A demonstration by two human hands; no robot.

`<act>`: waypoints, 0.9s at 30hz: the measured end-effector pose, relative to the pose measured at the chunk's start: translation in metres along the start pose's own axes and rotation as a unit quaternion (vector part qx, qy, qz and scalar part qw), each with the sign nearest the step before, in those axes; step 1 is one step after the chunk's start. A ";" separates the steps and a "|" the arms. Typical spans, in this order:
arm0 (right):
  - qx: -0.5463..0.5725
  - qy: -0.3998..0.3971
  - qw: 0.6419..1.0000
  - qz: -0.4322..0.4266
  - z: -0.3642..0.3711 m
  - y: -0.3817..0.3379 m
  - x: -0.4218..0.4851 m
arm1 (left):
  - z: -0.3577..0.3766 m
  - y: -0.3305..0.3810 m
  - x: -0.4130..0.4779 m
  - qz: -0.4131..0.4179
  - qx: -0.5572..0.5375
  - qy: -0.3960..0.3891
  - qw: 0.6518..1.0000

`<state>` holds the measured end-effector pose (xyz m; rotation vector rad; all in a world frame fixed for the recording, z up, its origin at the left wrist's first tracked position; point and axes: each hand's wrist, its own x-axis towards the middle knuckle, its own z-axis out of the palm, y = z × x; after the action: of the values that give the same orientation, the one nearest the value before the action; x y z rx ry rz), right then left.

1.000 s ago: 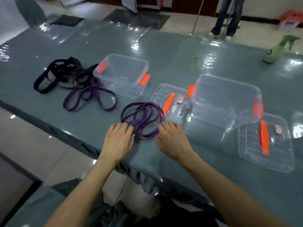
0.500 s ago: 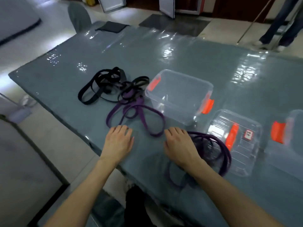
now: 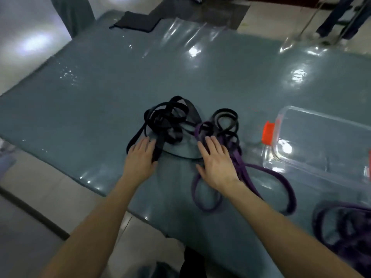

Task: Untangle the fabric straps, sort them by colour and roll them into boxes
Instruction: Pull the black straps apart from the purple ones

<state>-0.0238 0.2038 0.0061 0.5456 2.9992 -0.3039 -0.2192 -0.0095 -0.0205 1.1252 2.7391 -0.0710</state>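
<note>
A tangle of black straps lies in the middle of the grey-green table, knotted on its right with a purple strap that loops toward the near edge. My left hand lies flat with straight fingers beside the black tangle's near end. My right hand rests flat, fingers spread, on the purple strap where it meets the black ones. A coiled purple strap sits at the lower right. A clear box with an orange latch stands at the right.
A dark folded cloth lies at the table's far edge. A person's legs stand beyond the table at the top right. The table's near edge runs diagonally just below my hands, with tiled floor beneath.
My view and both hands have shifted left, from the coiled purple strap to the black and purple tangle. The coil now lies at the lower right, and the second box and lids are out of view.
</note>
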 end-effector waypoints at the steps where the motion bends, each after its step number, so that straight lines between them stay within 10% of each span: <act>1: -0.003 -0.009 1.000 0.009 0.004 -0.003 0.016 | 0.003 -0.006 0.009 -0.022 -0.033 -0.018 0.999; 13: 0.021 -0.009 0.997 0.074 0.020 -0.015 0.130 | 0.034 -0.046 0.016 -0.283 -0.130 0.007 0.950; 19: 0.063 -0.050 0.984 0.160 0.040 -0.025 0.148 | 0.012 -0.078 0.017 -0.175 -0.195 -0.077 0.962; 27: 0.123 0.003 0.987 0.100 0.046 0.017 0.138 | -0.123 -0.182 0.052 -0.176 -0.086 0.233 0.953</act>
<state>-0.1446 0.2563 -0.0576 0.8632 2.8971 -0.6628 -0.4009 -0.0895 0.0867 0.6578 3.2491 0.4325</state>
